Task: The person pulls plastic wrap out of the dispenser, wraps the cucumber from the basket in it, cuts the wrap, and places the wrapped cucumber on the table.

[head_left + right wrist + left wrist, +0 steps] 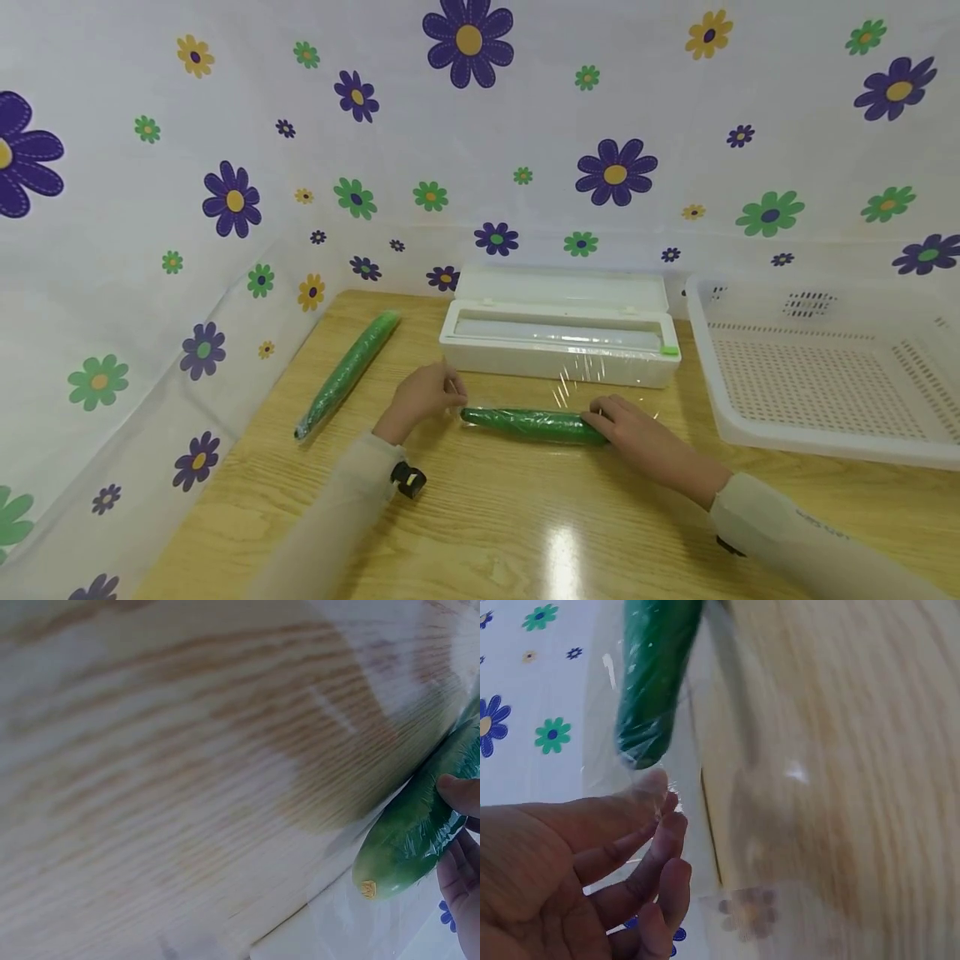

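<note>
A green cucumber [528, 423] with clear plastic film around it lies crosswise on the table in front of the film box. At its left tip, my left hand [426, 392] pinches the loose film [660, 796] between thumb and fingers, just off the cucumber's dark end. My right hand [637, 437] holds the other end, thumb on the near side and fingers on the far side. The right wrist view shows the pale stem scar [367, 889] on that end. Film with shiny creases stretches from the cucumber toward the white cling film box [558, 367].
Behind the cucumber the box stands with its lid [562, 288] raised and a film roll [558, 333] inside; a green slider [669, 351] sits at its right. A second wrapped cucumber [348, 375] lies at left. At right is a white plastic basket [708, 383]. Flowered sheeting borders the table.
</note>
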`<state>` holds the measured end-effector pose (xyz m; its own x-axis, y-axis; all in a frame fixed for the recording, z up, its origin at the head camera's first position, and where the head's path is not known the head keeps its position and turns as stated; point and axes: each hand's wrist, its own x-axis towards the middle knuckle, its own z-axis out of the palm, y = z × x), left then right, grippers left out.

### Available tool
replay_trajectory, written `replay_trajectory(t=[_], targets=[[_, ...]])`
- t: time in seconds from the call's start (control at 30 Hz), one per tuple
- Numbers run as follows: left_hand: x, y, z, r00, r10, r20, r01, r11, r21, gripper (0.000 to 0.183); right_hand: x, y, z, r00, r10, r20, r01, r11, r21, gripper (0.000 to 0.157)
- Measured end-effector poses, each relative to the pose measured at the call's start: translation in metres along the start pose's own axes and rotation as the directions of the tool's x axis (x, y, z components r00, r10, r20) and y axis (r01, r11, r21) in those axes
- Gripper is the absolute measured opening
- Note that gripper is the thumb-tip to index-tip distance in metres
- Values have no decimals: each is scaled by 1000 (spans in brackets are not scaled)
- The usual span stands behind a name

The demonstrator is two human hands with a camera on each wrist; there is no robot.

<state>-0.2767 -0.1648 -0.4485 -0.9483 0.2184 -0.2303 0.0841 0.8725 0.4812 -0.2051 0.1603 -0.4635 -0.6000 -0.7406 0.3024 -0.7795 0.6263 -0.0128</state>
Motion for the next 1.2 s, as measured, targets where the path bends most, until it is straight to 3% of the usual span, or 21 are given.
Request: replay_trajectory(t=[0.1, 0.2, 0.27, 0.33, 0.43, 0.53, 0.67, 0.83, 0.93, 1.03, 1.1, 1.2], targets=[[-1, -1, 3, 999, -45, -3, 45, 999, -28, 13, 0, -1, 0, 1000, 3, -3, -3, 1000, -3, 35], [-2, -2, 3, 997, -72, 15, 73, 976, -203, 16, -1, -1, 0, 1000, 5, 2, -5, 1000, 2, 36], [-1, -3, 4, 998, -60, 23, 64, 945, -322, 16, -1, -1, 0, 1000, 5, 10, -5, 1000, 9, 38], [0, -2, 5, 1000, -20, 16, 24, 931, -365, 13, -1, -1, 0, 1000, 4, 14, -4, 1000, 18, 41], [1, 2, 7, 1000, 25, -18, -29, 962, -271, 4, -1, 0, 0, 1000, -1, 10, 1, 1000, 26, 44], [1, 7, 8, 999, 42, -4, -42, 989, -145, 7, -1, 0, 1, 1000, -6, 4, 6, 1000, 27, 45], [0, 11, 7, 993, 79, 88, -71, 994, -86, 11, -1, 0, 1, 1000, -7, 9, 7, 1000, 19, 44], [0, 8, 1, 963, 186, 196, -173, 982, -83, 15, 0, 0, 1, 1000, -4, 15, 4, 1000, 7, 40], [1, 6, -1, 971, 154, 182, -142, 987, -73, 9, 0, 0, 2, 1000, -3, 15, 2, 1000, 3, 39], [1, 7, -2, 995, 61, 85, -56, 997, -58, 2, 0, 0, 2, 1000, -3, 18, 3, 1000, 4, 40], [1, 8, -3, 999, 19, 34, -17, 998, -60, 7, 0, 0, 1, 1000, -3, 21, 3, 1000, 5, 41], [1, 10, -4, 999, -20, 41, 23, 996, -89, 5, 0, 0, 2, 1000, -2, 17, 2, 1000, 1, 42]])
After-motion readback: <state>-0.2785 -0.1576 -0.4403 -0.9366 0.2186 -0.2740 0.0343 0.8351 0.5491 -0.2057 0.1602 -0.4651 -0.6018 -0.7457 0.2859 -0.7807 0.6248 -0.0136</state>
